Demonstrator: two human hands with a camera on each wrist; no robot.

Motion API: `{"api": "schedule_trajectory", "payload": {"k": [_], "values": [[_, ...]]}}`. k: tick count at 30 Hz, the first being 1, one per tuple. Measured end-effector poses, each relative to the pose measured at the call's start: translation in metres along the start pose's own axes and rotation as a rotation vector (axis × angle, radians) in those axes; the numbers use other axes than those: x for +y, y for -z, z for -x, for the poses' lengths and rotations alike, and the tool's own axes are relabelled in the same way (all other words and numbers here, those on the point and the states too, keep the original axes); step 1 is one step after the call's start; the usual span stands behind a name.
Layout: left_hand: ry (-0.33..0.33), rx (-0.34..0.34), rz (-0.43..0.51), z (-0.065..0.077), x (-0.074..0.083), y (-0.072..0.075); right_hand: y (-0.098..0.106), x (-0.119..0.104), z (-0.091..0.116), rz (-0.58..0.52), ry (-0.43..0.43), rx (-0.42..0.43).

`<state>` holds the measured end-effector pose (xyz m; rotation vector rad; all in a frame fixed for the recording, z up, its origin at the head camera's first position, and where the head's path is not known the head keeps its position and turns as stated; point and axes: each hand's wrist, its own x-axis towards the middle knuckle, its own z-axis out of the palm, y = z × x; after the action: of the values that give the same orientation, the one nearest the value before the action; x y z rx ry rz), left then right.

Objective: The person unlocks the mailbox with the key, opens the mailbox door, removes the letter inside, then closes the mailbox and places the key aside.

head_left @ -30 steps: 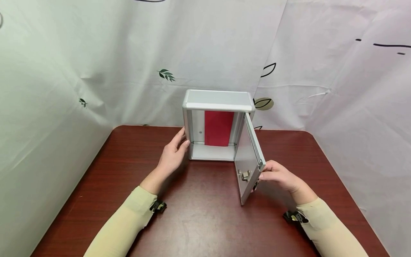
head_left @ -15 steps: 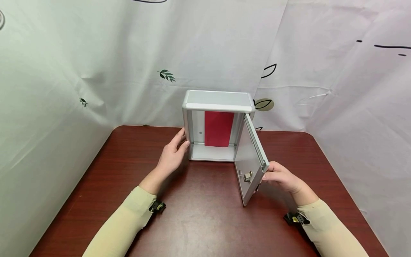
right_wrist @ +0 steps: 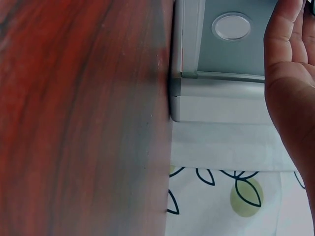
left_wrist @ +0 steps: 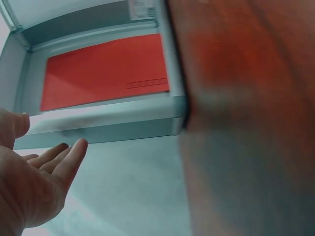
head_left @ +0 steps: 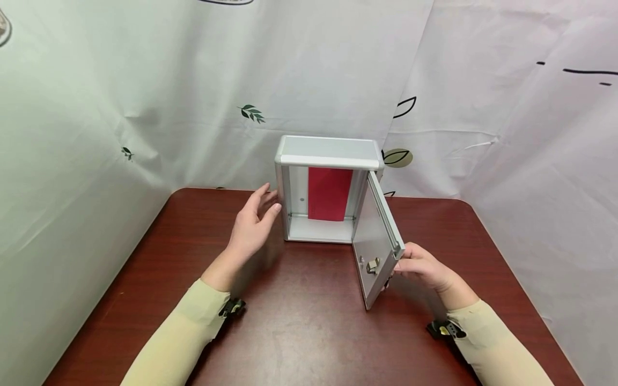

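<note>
A silver-grey metal box (head_left: 330, 149) stands upright on the table, its front door (head_left: 379, 230) swung outward to the right. Inside it a red envelope (head_left: 330, 194) leans against the back wall; in the left wrist view the red envelope (left_wrist: 106, 71) shows a small printed strip. My left hand (head_left: 249, 228) is just left of the box, fingers extended and holding nothing. With curled fingers my right hand (head_left: 422, 268) holds the free edge of the door near its lock (head_left: 372, 266). A small dark item, perhaps a key, hangs there, mostly hidden by the door.
The reddish-brown wooden table (head_left: 309, 332) reaches back to a white leaf-patterned cloth (head_left: 328, 64), which also covers both sides. In the right wrist view a round pale disc (right_wrist: 232, 26) sits on the door's outer face.
My left hand has come off the box's left side and moved a little left. The door has swung slightly further outward with my right hand. The envelope stays put.
</note>
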<state>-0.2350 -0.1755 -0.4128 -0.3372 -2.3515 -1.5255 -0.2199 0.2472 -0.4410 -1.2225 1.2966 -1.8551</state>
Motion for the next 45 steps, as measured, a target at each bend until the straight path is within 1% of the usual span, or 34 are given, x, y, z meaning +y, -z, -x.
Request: {"api": "schedule_trajectory", "payload": {"k": [3, 7, 9, 12, 14, 16, 19, 24, 30, 34, 37, 39, 43, 45], "values": [[-0.064, 0.076, 0.035, 0.001, 0.01, 0.005, -0.001, -0.001, -0.001, -0.013, 0.006, -0.009], [-0.204, 0.206, 0.069, 0.003, 0.021, 0.007, 0.0, 0.0, -0.001, -0.025, 0.011, -0.016], [-0.282, 0.254, 0.088, 0.005, 0.025, 0.005, 0.0, 0.0, -0.001, -0.024, 0.013, -0.017], [-0.375, 0.273, 0.116, 0.007, 0.032, 0.002, 0.001, 0.0, -0.001, -0.018, 0.015, -0.017], [-0.414, 0.256, 0.137, 0.01, 0.036, -0.002, 0.001, 0.0, -0.001, -0.013, 0.016, -0.018], [-0.431, 0.218, 0.161, 0.013, 0.039, -0.006, 0.001, 0.001, 0.0, -0.011, 0.014, -0.017], [-0.411, 0.142, 0.212, 0.017, 0.042, -0.015, 0.001, 0.0, 0.0, -0.007, 0.012, -0.016], [-0.314, 0.025, 0.273, 0.023, 0.042, -0.031, 0.001, -0.002, 0.0, 0.014, 0.004, -0.009], [-0.175, -0.08, 0.234, 0.023, 0.034, -0.047, 0.0, -0.004, 0.001, 0.04, -0.028, 0.012], [-0.096, -0.118, 0.221, 0.017, 0.025, -0.056, 0.0, -0.005, 0.001, 0.054, -0.051, 0.033], [-0.057, -0.117, 0.228, 0.011, 0.021, -0.062, 0.0, -0.005, 0.002, 0.077, -0.064, 0.048], [-0.027, -0.116, 0.228, 0.008, 0.02, -0.066, 0.0, -0.005, 0.002, 0.092, -0.07, 0.057], [0.039, -0.127, 0.195, 0.003, 0.021, -0.071, -0.001, -0.004, 0.003, 0.1, -0.075, 0.069], [0.054, -0.135, 0.178, 0.0, 0.022, -0.073, 0.0, -0.004, 0.003, 0.1, -0.078, 0.07]]}}
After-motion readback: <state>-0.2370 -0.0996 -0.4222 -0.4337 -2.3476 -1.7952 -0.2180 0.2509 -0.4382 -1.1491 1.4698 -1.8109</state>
